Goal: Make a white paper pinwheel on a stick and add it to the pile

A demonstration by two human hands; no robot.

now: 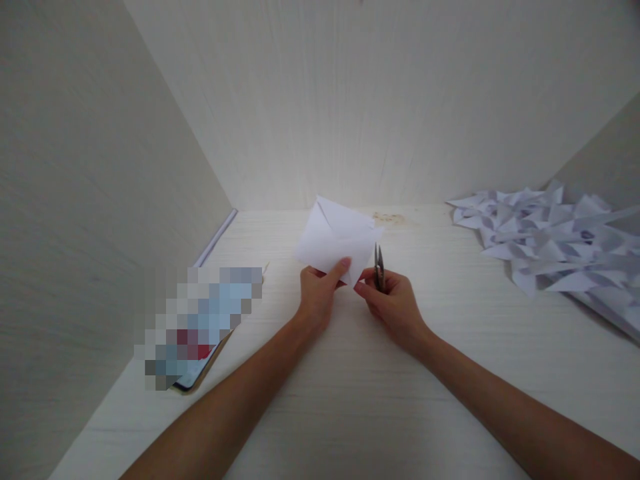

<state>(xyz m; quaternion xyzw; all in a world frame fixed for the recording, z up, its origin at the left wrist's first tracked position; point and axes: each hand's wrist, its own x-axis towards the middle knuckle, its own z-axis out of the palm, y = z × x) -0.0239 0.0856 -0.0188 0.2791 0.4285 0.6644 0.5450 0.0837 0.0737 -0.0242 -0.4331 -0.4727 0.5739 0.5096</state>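
A folded sheet of white paper (336, 235) with a crease running across it is above the middle of the table. My left hand (320, 290) grips its lower edge, with the thumb lying on top. Close by on the right, my right hand (393, 300) is closed around small metal scissors (379, 267). Their two pointed blades stick up away from me, slightly apart. The thumb and index finger of that hand are at the paper's lower right corner. Whether they pinch it, I cannot tell.
At the left lies a phone (187, 383), mostly blurred out by pixelation. A heap of folded white papers (545, 240) covers the table's right side. White boards stand at the back and sides. Brownish marks (390, 218) show near the back edge.
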